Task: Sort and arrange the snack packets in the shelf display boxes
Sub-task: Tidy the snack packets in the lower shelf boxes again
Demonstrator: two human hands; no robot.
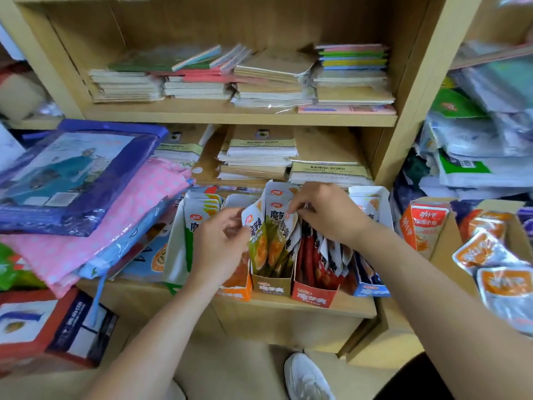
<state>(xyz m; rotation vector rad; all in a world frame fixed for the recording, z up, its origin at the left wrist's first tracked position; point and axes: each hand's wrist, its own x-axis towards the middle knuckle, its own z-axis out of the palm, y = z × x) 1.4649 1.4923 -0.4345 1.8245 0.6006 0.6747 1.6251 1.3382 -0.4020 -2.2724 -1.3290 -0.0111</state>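
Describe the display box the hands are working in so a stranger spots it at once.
On the shelf unit, look along the row of display boxes on the lowest ledge. Take the tan box between the orange box and the red box. Only it holds green packets, which the left hand and right hand hold.

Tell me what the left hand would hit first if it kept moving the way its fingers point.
The green snack packets standing in the brown display box; the left hand points rightward at them and already seems to pinch the front one.
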